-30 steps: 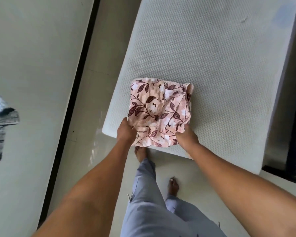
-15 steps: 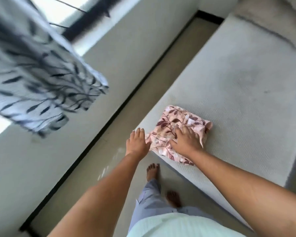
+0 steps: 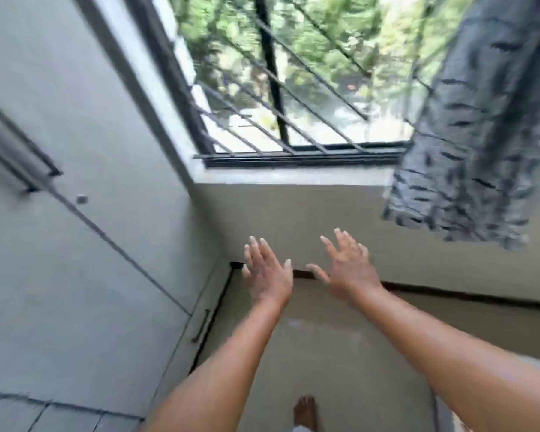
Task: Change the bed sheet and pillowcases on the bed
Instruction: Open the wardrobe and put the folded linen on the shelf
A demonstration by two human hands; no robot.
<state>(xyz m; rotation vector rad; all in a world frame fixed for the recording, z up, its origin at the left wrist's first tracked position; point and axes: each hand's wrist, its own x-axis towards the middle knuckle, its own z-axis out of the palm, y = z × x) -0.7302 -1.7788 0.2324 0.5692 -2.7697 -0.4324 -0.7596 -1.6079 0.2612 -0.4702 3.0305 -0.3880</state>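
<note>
The left hand [image 3: 268, 275] and right hand [image 3: 351, 269] had left the folded sheet, both spread empty, so laying it probably waited.

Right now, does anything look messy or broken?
Nothing looks broken or spilled. The curtain hangs bunched beside the window, its bottom edge ruffled. The left hand and right hand are spread open and hold nothing. The picture is blurry.
</note>
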